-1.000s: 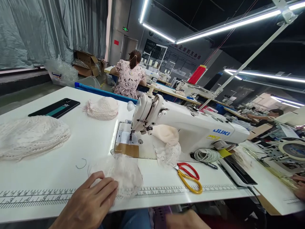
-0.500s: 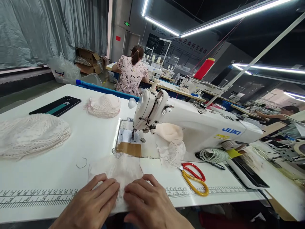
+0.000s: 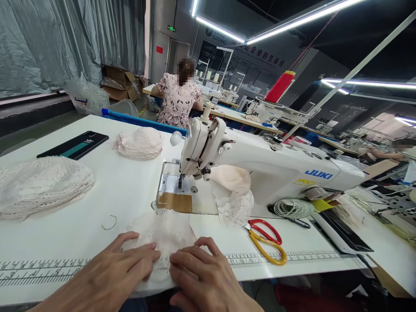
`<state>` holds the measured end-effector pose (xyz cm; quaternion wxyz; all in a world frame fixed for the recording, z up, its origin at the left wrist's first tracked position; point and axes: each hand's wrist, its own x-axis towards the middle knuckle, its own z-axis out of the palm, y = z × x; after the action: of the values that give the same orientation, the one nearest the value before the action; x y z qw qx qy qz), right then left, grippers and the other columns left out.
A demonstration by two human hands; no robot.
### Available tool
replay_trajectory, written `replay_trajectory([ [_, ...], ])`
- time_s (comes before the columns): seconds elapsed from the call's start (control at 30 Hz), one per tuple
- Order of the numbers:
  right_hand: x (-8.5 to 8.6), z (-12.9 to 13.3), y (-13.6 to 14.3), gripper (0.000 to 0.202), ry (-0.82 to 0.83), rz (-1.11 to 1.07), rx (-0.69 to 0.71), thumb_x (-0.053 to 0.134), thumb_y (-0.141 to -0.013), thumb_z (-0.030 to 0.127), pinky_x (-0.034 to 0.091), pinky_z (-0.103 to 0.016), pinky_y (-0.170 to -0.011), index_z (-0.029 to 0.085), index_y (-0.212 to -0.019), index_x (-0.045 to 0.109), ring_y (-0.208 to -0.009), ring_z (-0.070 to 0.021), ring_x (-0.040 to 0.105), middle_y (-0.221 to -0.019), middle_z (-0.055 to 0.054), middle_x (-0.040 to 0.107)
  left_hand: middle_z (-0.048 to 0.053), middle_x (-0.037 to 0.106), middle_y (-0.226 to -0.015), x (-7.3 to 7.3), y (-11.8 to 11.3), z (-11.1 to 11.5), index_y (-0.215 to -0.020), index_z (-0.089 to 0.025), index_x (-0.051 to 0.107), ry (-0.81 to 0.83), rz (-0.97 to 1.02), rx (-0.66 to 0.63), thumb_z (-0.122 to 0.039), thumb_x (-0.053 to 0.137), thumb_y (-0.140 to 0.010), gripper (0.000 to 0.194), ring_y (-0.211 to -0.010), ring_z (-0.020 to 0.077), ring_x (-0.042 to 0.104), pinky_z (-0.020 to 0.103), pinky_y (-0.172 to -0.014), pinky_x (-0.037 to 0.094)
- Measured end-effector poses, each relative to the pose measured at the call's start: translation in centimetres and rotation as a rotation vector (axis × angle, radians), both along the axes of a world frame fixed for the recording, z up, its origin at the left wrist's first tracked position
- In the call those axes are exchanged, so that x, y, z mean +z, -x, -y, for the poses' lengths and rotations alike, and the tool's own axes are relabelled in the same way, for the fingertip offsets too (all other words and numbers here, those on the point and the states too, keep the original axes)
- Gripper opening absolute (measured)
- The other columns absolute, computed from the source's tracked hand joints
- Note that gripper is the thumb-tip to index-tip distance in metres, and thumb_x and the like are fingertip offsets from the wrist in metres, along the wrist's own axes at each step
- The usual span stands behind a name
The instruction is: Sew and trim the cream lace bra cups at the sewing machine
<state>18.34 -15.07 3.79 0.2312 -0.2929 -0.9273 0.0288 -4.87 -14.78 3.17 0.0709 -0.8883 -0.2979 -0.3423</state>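
A thin, pale lace piece (image 3: 165, 229) lies on the white table in front of the sewing machine (image 3: 266, 160). My left hand (image 3: 121, 264) rests on its left side, fingers spread a little and pressing the fabric. On the right side of the lace, my right hand (image 3: 204, 273) has its fingers bent and together, with the fabric's edge at the fingertips; the thumb is partly hidden below. Beige and lace cup pieces (image 3: 232, 180) lie under the machine arm. A printed ruler strip (image 3: 39, 271) runs along the table's front, passing beneath the hands.
Scissors with red and yellow handles (image 3: 268, 245) lie right of my right hand. At the left are a stack of lace cups (image 3: 45, 186), a smaller stack (image 3: 139, 143) and a black phone (image 3: 73, 145). A person in a floral top (image 3: 178, 102) sits beyond the table.
My left hand has shifted slightly on the lace, its fingers now more spread and its forearm lower and further left. My right hand stays nearly in place. The view has moved slightly.
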Motion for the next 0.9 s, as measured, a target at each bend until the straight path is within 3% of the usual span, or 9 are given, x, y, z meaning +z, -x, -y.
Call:
replay_trajectory([
  [0.13,-0.4,0.3,-0.2,0.028,-0.016,-0.015,-0.001,0.049,-0.096,0.042,0.033,-0.034,-0.086,0.016,-0.101,0.058,-0.092,-0.0145,0.061,-0.101,-0.001,0.068,-0.001,0.075,-0.091,-0.1,-1.2,-0.4,-0.103,-0.022,0.066,0.027,-0.019,-0.012,-0.029,0.022,-0.104,0.044,-0.085,0.0126,0.066,0.029,-0.091,0.036],
  [0.3,-0.7,0.3,-0.4,0.025,-0.036,-0.032,-0.001,0.049,-0.097,0.037,0.031,-0.034,-0.093,0.015,-0.104,0.058,-0.097,-0.0139,0.06,-0.102,-0.002,0.069,0.001,0.076,-0.087,-1.1,-2.0,0.0,-0.093,-0.022,0.07,-0.011,0.025,0.029,-0.019,0.017,-0.104,0.054,-0.089,0.0153,0.064,0.033,-0.092,0.035],
  [0.57,-0.5,0.1,-1.3,0.029,-0.127,-0.014,-0.02,0.046,-0.098,0.037,0.028,-0.036,-0.098,0.012,-0.104,0.06,-0.106,-0.0179,0.059,-0.106,-0.007,0.069,0.001,0.075,-0.097,-2.1,-1.6,0.3,-0.103,-0.024,0.068,-0.037,-0.014,0.045,-0.026,0.024,-0.103,0.045,-0.102,0.015,0.062,0.033,-0.107,0.026],
  [0.7,-1.0,0.4,-2.3,0.027,-0.123,-0.016,-0.081,0.049,-0.097,0.035,0.026,-0.037,-0.102,0.011,-0.105,0.06,-0.108,-0.0179,0.059,-0.105,-0.007,0.069,0.004,0.073,-0.107,-2.9,-1.4,0.3,-0.109,-0.02,0.066,-0.005,-0.022,-0.001,-0.02,0.025,-0.102,0.041,-0.114,0.0153,0.058,0.036,-0.111,0.023],
  [0.9,-1.0,0.7,-2.5,0.034,-0.107,-0.038,-0.114,0.044,-0.098,0.041,0.027,-0.037,-0.102,0.011,-0.107,0.058,-0.11,-0.0171,0.058,-0.106,-0.008,0.068,0.005,0.073,-0.109,-4.6,-1.6,-0.1,-0.112,-0.02,0.065,0.0,0.097,-0.041,-0.029,0.03,-0.102,0.037,-0.109,0.0147,0.061,0.036,-0.112,0.023],
])
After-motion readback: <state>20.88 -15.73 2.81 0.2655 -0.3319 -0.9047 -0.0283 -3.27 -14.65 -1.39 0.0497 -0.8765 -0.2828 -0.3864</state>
